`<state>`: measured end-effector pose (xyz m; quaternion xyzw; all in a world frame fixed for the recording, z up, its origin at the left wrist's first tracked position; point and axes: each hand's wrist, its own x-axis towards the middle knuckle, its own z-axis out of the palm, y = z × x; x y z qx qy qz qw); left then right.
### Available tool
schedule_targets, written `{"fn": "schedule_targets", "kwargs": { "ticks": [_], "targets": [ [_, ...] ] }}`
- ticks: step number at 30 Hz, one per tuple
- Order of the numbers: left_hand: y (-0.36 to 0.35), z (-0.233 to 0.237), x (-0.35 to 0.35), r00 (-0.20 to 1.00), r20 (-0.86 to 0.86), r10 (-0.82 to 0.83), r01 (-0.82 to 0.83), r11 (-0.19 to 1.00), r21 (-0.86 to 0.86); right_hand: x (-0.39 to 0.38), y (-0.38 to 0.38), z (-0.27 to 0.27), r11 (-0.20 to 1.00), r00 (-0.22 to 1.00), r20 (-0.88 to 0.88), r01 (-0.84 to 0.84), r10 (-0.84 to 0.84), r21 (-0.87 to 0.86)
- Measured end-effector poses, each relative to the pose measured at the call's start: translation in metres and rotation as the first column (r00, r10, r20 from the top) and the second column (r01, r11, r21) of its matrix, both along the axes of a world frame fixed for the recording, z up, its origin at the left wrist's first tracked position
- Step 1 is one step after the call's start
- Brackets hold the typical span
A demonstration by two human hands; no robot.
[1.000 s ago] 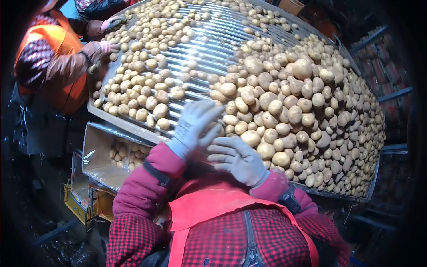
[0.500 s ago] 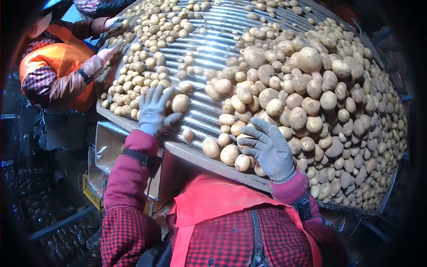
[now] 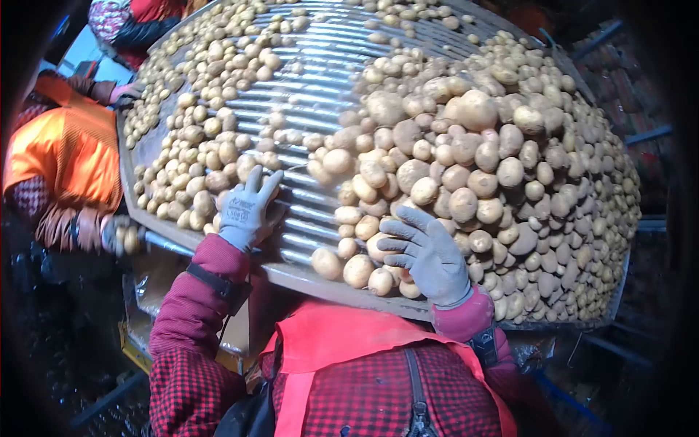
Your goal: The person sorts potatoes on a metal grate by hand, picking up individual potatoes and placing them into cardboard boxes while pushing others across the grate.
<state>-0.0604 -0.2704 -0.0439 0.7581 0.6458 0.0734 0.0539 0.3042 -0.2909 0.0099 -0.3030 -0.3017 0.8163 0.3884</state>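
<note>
My left hand [image 3: 249, 209], in a grey glove, lies at the front edge of a slatted metal table [image 3: 295, 244], against the smaller pile of potatoes [image 3: 193, 138]. Its fingers point away from me; what lies under the palm is hidden. My right hand [image 3: 431, 255], gloved too, has its fingers spread, palm turned up and to the left. It rests against the near side of the large potato heap [image 3: 510, 167], beside several potatoes along the rim. Nothing shows in its palm.
A co-worker in an orange vest [image 3: 69, 153] stands at the left, one hand at the table edge and the other by several potatoes beyond the rim. Another person [image 3: 138, 22] is at the upper left. A cardboard box [image 3: 237, 328] sits below the table.
The view has shifted, so the table appears farther left. The potatoes beside my left hand have changed position. The co-worker's nearer hand has moved from the table to outside its rim, with potatoes.
</note>
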Motion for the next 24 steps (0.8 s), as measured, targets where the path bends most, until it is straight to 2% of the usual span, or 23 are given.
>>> {"fn": "schedule_targets", "kwargs": {
  "ticks": [2, 4, 5, 7, 9, 10, 11, 12, 13, 16, 17, 19, 21, 22, 23, 24],
  "targets": [
    [0.005, -0.004, -0.003, 0.998, 0.059, -0.012, 0.012, 1.0, 0.009, 0.012, 0.01, 0.021, 0.942, 0.966, 0.068, 0.226, -0.25, 0.248],
    [0.006, -0.013, -0.011, 0.993, 0.115, -0.017, 0.018, 1.0, -0.013, 0.033, 0.021, 0.052, 0.76, 0.799, 0.194, 0.42, -0.569, 0.497],
    [0.008, -0.013, -0.013, 0.99, 0.142, -0.022, 0.024, 1.0, -0.012, 0.044, 0.031, 0.071, 0.611, 0.616, 0.26, 0.467, -0.743, 0.639],
    [0.011, -0.017, -0.017, 0.981, 0.188, -0.038, 0.031, 0.999, 0.041, 0.049, 0.042, 0.095, 0.331, 0.17, 0.286, 0.556, -0.943, 0.762],
    [0.011, -0.02, -0.017, 0.976, 0.213, -0.048, 0.033, 0.997, 0.076, 0.074, 0.056, 0.08, 0.398, 0.294, 0.268, 0.691, -0.917, 0.604],
    [0.01, -0.02, -0.018, 0.976, 0.213, -0.047, 0.029, 0.996, 0.087, 0.077, 0.065, 0.066, 0.436, 0.216, 0.38, 0.49, -0.9, 0.755],
    [0.009, -0.02, -0.018, 0.976, 0.212, -0.038, 0.018, 0.995, 0.098, 0.08, 0.074, 0.052, 0.452, 0.072, 0.45, 0.252, -0.89, 0.855],
    [0.009, -0.021, -0.019, 0.978, 0.206, -0.034, 0.012, 0.995, 0.103, 0.083, 0.082, 0.037, 0.442, -0.084, 0.443, 0.026, -0.893, 0.896],
    [0.009, -0.022, -0.019, 0.978, 0.206, -0.019, 0.0, 0.995, 0.096, 0.053, 0.076, 0.04, 0.382, -0.39, 0.145, -0.644, -0.909, 0.663],
    [0.011, -0.023, -0.016, 0.981, 0.196, 0.008, -0.023, 0.997, 0.077, 0.02, 0.095, 0.031, 0.345, -0.164, 0.303, -0.432, -0.939, 0.833],
    [0.012, -0.022, -0.017, 0.98, 0.197, 0.001, -0.016, 0.997, 0.074, 0.008, 0.095, 0.033, 0.41, -0.02, 0.431, -0.356, -0.902, 0.84],
    [0.012, -0.019, -0.016, 0.979, 0.206, -0.002, -0.014, 0.997, 0.077, -0.013, 0.104, 0.027, 0.422, 0.009, 0.459, -0.38, -0.888, 0.823],
    [0.012, -0.021, -0.017, 0.976, 0.219, 0.001, -0.017, 0.997, 0.072, -0.04, 0.103, 0.004, 0.356, -0.064, 0.375, -0.488, -0.925, 0.797],
    [0.011, -0.02, -0.018, 0.974, 0.227, 0.001, -0.017, 0.998, 0.068, -0.051, 0.103, -0.006, 0.379, 0.008, 0.441, -0.496, -0.897, 0.781],
    [0.011, -0.019, -0.019, 0.973, 0.232, 0.005, -0.02, 0.998, 0.064, -0.063, 0.11, -0.019, 0.359, 0.007, 0.411, -0.474, -0.912, 0.804],
    [0.01, -0.019, -0.021, 0.968, 0.252, 0.008, -0.022, 0.998, 0.055, -0.075, 0.117, -0.027, 0.387, -0.016, 0.426, -0.451, -0.904, 0.804]
  ]
}}
